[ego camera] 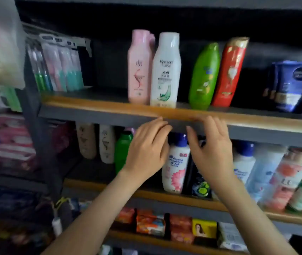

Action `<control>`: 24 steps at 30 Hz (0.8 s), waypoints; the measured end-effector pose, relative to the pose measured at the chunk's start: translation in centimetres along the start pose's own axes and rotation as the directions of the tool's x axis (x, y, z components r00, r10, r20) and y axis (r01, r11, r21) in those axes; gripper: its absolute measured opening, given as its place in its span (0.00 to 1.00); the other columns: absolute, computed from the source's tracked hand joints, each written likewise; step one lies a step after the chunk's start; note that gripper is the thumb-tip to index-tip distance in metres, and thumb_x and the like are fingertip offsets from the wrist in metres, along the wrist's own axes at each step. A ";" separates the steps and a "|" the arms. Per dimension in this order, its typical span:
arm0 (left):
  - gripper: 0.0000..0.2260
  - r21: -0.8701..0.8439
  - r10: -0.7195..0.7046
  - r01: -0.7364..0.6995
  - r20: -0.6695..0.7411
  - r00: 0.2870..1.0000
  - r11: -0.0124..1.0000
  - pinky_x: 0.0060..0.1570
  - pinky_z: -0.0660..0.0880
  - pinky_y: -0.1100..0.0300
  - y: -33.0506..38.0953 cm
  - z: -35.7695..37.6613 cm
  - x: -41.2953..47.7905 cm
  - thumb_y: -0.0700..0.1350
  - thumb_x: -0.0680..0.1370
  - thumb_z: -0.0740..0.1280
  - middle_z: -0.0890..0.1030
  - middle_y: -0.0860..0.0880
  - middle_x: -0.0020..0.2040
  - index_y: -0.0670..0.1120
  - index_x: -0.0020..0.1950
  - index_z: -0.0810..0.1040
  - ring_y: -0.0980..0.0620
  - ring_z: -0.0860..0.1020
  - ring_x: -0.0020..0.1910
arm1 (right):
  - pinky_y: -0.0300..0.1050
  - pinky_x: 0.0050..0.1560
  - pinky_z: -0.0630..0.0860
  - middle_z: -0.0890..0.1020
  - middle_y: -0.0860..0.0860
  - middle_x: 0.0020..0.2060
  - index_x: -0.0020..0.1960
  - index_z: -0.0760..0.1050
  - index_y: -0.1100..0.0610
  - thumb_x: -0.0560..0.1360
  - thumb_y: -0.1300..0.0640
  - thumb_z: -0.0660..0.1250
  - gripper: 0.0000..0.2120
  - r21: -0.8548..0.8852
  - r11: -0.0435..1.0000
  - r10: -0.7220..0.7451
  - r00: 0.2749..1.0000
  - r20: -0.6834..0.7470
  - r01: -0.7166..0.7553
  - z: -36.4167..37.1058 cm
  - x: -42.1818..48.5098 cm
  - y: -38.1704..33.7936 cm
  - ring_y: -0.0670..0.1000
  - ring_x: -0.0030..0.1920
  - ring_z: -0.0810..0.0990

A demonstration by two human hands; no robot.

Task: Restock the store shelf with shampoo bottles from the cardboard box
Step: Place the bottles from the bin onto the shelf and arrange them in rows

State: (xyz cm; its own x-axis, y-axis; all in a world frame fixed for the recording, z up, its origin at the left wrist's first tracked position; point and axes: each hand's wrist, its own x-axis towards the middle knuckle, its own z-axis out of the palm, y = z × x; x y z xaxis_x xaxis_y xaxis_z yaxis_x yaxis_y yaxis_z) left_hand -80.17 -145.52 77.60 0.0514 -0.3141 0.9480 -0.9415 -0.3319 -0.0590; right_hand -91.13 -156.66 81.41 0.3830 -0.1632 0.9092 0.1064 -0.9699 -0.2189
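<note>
The fingers [160, 124] of the left hand [146, 150] are lying loosely bent and gripping nothing. The right hand [211, 151] is doing the same, its fingers straighter and a little spread. The two hands are hovering side by side with a narrow gap between them. The fingertips are reaching up to the front lip of the upper shelf [91, 111], but through the blur I cannot tell whether they are touching it or stopping just short. With both hands empty, I take it they are between bottles, not carrying one.

Just above the fingertips, the pink bottle [139, 70] and the white bottle [165, 70] are standing upright and touching. They are set close to the lip with labels facing out, as stock is faced for shoppers. Up and to the right of the right fingers, the green bottle [204, 76] and the red bottle [229, 72] are leaning rightward side by side, and they probably want straightening.

Behind the hands, showing in the gap between them, the blue-capped bottle [176, 162] is standing on the lower shelf among its row. Well left of the left fingers, toothbrush packs [58, 69] are hanging. The bare stretch of shelf between them and the pink bottle looks like room for more shampoo. Far right of the right fingers, blue tubes [289, 85] are crowding the shelf end. The cardboard box is nowhere in view.
</note>
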 end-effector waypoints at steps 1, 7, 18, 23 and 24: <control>0.11 -0.009 -0.007 0.007 0.042 0.999 1.000 0.62 0.68 0.52 -0.3 -0.7 -2.1 0.35 0.73 0.66 0.79 0.39 0.56 0.37 0.55 0.79 0.44 0.73 0.61 | 0.37 0.55 0.65 0.78 0.56 0.49 0.55 0.74 0.63 0.75 0.61 0.64 0.10 0.034 0.999 -0.019 1.000 0.000 0.019 0.5 -1.7 -1.1 0.52 0.53 0.71; 0.15 0.083 -0.323 0.320 0.434 0.841 0.944 0.58 0.69 0.56 -4.2 -6.7 -18.6 0.39 0.74 0.65 0.78 0.41 0.58 0.39 0.60 0.76 0.46 0.74 0.57 | 0.37 0.52 0.67 0.76 0.54 0.50 0.57 0.73 0.61 0.73 0.58 0.66 0.14 0.217 0.936 0.142 0.860 0.491 -0.278 9.5 -13.6 -8.0 0.53 0.53 0.74; 0.19 0.681 -0.785 0.649 0.585 -0.203 0.340 0.58 0.68 0.64 -8.7 -24.7 -55.4 0.47 0.79 0.60 0.72 0.51 0.67 0.50 0.70 0.66 0.52 0.72 0.63 | 0.49 0.56 0.73 0.77 0.55 0.45 0.57 0.77 0.44 0.69 0.46 0.68 0.16 -0.430 0.632 0.240 -0.364 0.900 -0.645 30.6 -54.0 -15.7 0.53 0.49 0.80; 0.20 0.717 -0.712 0.673 0.568 -0.412 0.183 0.56 0.68 0.66 -7.4 -24.7 -64.7 0.49 0.82 0.54 0.69 0.50 0.69 0.48 0.74 0.58 0.54 0.72 0.63 | 0.33 0.46 0.68 0.74 0.53 0.59 0.67 0.63 0.61 0.74 0.66 0.66 0.24 -0.614 0.577 0.426 -0.442 0.789 -0.540 31.1 -57.2 -22.3 0.53 0.57 0.75; 0.20 0.710 -0.695 0.682 0.579 -0.426 0.174 0.56 0.68 0.66 -7.4 -24.3 -66.2 0.48 0.82 0.54 0.69 0.49 0.68 0.47 0.74 0.58 0.54 0.72 0.63 | 0.31 0.46 0.68 0.73 0.52 0.60 0.69 0.61 0.59 0.74 0.66 0.66 0.26 -0.620 0.525 0.445 -0.433 0.784 -0.583 31.8 -58.8 -22.6 0.53 0.57 0.74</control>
State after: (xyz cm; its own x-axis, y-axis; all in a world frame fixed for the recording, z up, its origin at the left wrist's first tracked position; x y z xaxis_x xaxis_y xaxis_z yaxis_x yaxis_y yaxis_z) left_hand -84.72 -100.68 22.89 0.8253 -0.1506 -0.5442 0.1080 -0.9038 0.4140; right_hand -86.83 -119.42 21.65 0.6010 -0.2199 -0.7684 -0.7366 -0.5256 -0.4257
